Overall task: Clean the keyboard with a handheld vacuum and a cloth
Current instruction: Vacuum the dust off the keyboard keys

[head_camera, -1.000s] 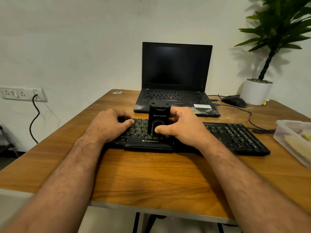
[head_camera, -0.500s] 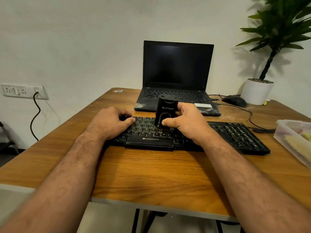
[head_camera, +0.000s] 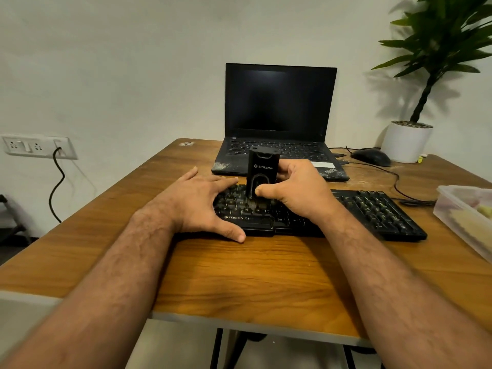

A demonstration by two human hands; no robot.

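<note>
A black keyboard (head_camera: 378, 211) lies across the wooden table (head_camera: 253, 272). A black handheld vacuum (head_camera: 262, 166) stands upright on the keys left of the middle, its nozzle down on the keys. My right hand (head_camera: 295, 193) grips the vacuum's body, thumb in front, fingers behind. My left hand (head_camera: 197, 203) rests flat on the keyboard's left end with fingers spread and the thumb at the front edge. No cloth is in view.
An open black laptop (head_camera: 279, 118) with a dusty palm rest stands behind the keyboard. A mouse (head_camera: 371, 157) with its cable and a potted plant (head_camera: 407, 139) are at the back right. A clear plastic box (head_camera: 468, 217) sits at the right edge.
My left hand has opened from curled to flat and spread on the keyboard's left end. The vacuum has stayed upright on the keys, shifting only slightly.
</note>
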